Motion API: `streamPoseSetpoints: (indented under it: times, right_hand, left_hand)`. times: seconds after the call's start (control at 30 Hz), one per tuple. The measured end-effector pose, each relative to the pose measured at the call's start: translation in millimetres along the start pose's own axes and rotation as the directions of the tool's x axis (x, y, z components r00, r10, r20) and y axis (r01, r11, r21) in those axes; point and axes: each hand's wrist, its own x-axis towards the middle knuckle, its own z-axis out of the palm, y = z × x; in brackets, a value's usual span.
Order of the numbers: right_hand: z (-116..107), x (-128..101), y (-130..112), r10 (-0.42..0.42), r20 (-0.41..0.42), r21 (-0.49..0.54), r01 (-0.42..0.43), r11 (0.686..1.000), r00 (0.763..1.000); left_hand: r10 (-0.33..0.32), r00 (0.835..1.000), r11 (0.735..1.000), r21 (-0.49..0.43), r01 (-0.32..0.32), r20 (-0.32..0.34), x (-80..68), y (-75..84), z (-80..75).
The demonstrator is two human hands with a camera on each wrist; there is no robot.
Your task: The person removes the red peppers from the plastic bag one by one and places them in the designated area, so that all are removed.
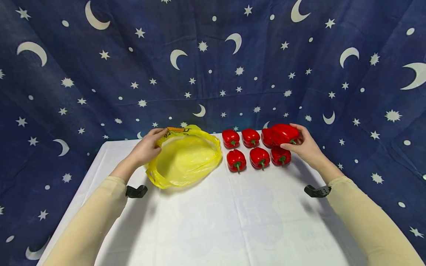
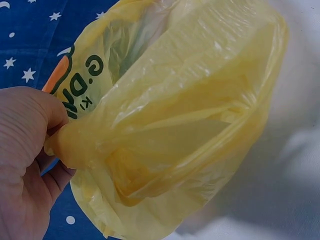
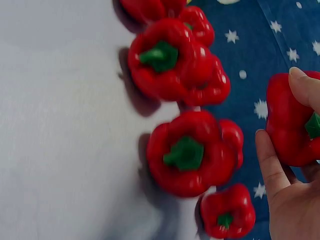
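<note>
My left hand (image 1: 146,147) pinches the rim of a yellow plastic bag (image 1: 186,157) at its left side. The bag's mouth gapes upward, and dark printed letters and an orange patch show near the fingers in the left wrist view. On the right, my right hand (image 1: 304,145) grips a red bell pepper (image 3: 290,120) between thumb and fingers, raised over the right end of a group of peppers. Several other red bell peppers (image 1: 259,157) with green stems stand in two rows to the right of the bag. The held pepper partly covers those behind it in the head view.
A white cloth covers the table (image 1: 213,218), with faint printing showing through it. Behind the table's far edge hangs a dark blue curtain (image 1: 213,74) with moons and stars. Each wrist carries a black strapped device (image 1: 136,191).
</note>
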Motion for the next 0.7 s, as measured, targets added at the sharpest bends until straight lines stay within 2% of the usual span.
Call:
streamPoseSetpoints:
  times: [0.43, 0.7]
  right_hand:
    - [-36, -15, 40, 0.048, -0.097, -0.045, -0.053, 0.998, 0.994]
    - [-43, -29, 60, 0.082, -0.134, -0.089, -0.095, 0.991, 0.988]
  left_hand:
    - [0.033, 0.999, 0.999, 0.006, -0.033, 0.004, -1.4, 1.0, -0.7]
    - [0.025, 1.000, 1.000, 0.010, -0.026, 0.004, -2.0, -2.1, -0.6]
